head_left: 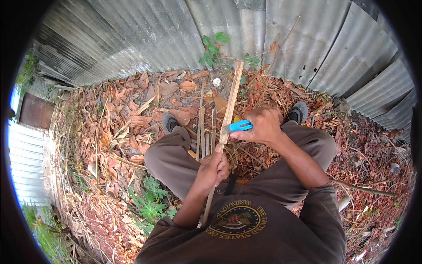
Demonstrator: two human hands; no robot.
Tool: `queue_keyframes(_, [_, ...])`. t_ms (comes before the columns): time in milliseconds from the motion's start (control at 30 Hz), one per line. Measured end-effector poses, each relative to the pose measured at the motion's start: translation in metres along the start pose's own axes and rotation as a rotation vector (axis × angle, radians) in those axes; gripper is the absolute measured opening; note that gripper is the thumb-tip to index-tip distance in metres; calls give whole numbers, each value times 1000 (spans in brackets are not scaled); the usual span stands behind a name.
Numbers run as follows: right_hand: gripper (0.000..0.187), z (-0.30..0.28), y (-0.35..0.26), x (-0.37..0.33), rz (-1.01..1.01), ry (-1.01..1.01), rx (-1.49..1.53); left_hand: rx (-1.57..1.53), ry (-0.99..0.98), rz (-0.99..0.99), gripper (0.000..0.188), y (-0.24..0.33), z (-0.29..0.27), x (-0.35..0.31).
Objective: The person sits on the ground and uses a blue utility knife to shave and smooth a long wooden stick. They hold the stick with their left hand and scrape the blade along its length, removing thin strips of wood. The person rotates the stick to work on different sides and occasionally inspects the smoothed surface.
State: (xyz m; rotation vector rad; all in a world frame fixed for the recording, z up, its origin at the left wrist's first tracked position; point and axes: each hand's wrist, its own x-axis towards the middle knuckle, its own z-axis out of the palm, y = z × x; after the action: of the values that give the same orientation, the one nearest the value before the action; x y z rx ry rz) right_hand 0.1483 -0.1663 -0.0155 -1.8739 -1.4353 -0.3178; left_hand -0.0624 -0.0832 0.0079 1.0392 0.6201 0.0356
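Observation:
A long, pale strip of split wood slants up and away from my body, its near end resting by my shirt. My left hand is closed around its lower part, thumb lying along the wood. In my right hand is a blue-handled utility knife, gripped in a fist. Its short blade touches the strip just above my left hand. Between my legs, several thinner wood strips lie on the ground beyond my left hand.
Dry brown leaves cover the ground around my bent legs. Grey corrugated metal sheets stand as a fence ahead. Green leafy plants grow at my left, and a small vine climbs at the fence. A thin stick lies at my right.

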Motion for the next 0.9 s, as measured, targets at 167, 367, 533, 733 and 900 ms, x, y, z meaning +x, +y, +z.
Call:
queue_keyframes(167, [67, -9, 27, 16, 265, -21, -93, 69, -19, 25, 51, -9, 1, -3])
queue_keyframes(367, [66, -5, -1, -3, 77, -94, -68, 116, 56, 46, 51, -3, 0, 4])
queue_keyframes(533, [68, 2, 26, 4, 215, -21, -67, 106, -5, 29, 51, -3, 4, -1])
queue_keyframes(733, [67, 7, 13, -7, 64, -37, -23, 48, 8, 63, 50, -6, 2, 0])
queue_keyframes(900, [67, 1, 32, 12, -25, 173, -110, 5, -54, 51, 50, -3, 5, 0])
